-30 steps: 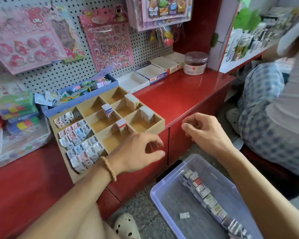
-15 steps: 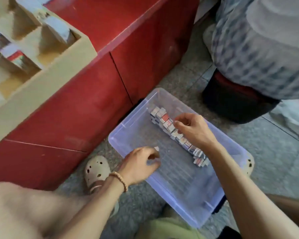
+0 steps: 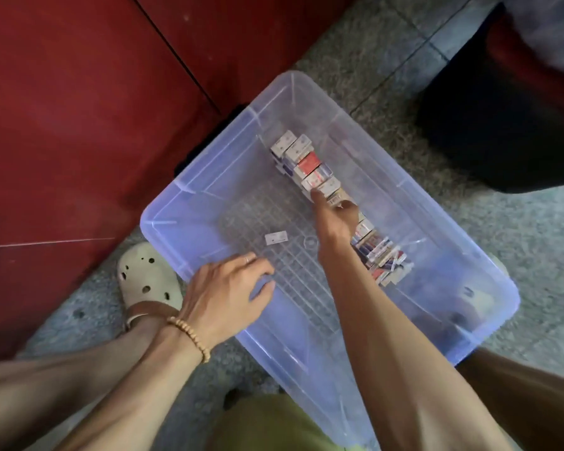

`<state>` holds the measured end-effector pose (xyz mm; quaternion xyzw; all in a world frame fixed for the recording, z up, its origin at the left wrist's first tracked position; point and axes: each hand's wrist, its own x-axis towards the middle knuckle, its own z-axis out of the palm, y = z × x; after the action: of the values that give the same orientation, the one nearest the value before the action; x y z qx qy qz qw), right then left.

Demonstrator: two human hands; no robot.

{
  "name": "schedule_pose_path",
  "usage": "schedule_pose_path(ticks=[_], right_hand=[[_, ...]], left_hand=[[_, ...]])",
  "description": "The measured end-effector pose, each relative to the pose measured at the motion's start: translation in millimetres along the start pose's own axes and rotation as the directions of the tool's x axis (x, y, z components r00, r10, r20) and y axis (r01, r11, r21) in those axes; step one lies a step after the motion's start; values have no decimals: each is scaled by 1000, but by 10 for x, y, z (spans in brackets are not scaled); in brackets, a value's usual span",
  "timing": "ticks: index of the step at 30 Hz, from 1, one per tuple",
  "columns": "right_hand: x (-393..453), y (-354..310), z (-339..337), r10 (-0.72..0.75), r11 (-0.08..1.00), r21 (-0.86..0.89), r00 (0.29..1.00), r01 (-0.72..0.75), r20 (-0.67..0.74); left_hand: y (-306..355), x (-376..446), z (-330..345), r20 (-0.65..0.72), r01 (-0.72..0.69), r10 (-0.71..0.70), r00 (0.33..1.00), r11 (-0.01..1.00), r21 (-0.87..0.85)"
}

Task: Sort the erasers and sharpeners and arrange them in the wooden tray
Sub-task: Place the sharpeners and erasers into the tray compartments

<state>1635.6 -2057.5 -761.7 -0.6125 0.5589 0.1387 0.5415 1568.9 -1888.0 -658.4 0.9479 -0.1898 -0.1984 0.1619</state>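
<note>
- Step in hand, as judged: fetching the next item from stock for sorting; the wooden tray is out of view, so progress there cannot be assessed from this moment
- Stock location: a row of small boxed erasers or sharpeners [image 3: 310, 167] lies inside the clear plastic bin [image 3: 209, 203] on the floor, running from about 12 o'clock of the bin's middle down to 4 o'clock
- Right hand [image 3: 337, 219]: reaches into the row at mid-length, fingertip touching a box at the row's near edge; whether it grips a box cannot be told, as the fingers are hidden among the boxes
- Left hand [image 3: 232, 297]: at 8 o'clock of the bin, over its near rim, fingers loosely curled and holding nothing
- One loose white piece [image 3: 276, 238] lies flat on the bin's ribbed floor, at 12 o'clock from the left hand, apart from the row
- Count: some six boxes are distinct above the right hand, one of them red; those below the hand are jumbled and blurred, so no firm total is given
- Count, others: two hands, one bin, one loose piece, one beaded bracelet [image 3: 191, 336] on the left wrist, one pale clog [image 3: 144, 278] at 9 o'clock of the bin
- Next move, as judged: a firm pinch on one box, lifted free without toppling its neighbours, then identified as eraser or sharpener before placing
</note>
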Motion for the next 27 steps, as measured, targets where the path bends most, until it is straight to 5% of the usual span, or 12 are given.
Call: schedule_pose_path(ticks=[7,22,27], right_hand=[[208,-209,304,217,974,76,973,-211,-81],[140,-218,377,212,919,323,974,-226,80],[117,-281,429,298,875,346,940,-338,164]], left_hand=[[45,40,57,-52,84,-89,995,992,-93],[57,62,47,-88,155,-153,984,988,7],[65,57,43,-85,186,-185,979,983,4]])
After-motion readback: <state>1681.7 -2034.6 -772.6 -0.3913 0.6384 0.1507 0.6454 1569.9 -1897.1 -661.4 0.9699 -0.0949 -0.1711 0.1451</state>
